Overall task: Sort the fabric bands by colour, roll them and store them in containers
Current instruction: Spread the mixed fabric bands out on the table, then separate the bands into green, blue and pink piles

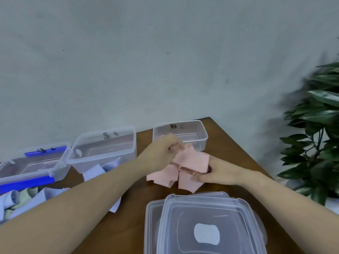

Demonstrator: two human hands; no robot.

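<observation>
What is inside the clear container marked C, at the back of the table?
Container C looks empty: its clear floor and walls show, with no pink band inside. The left hand and the pink bands cover its front left corner, so that part is hidden.

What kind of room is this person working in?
Probably an office or a staged work corner, not a workshop: a plain wooden table against a bare wall, a leafy potted plant beside it, and labelled clear containers.
</observation>
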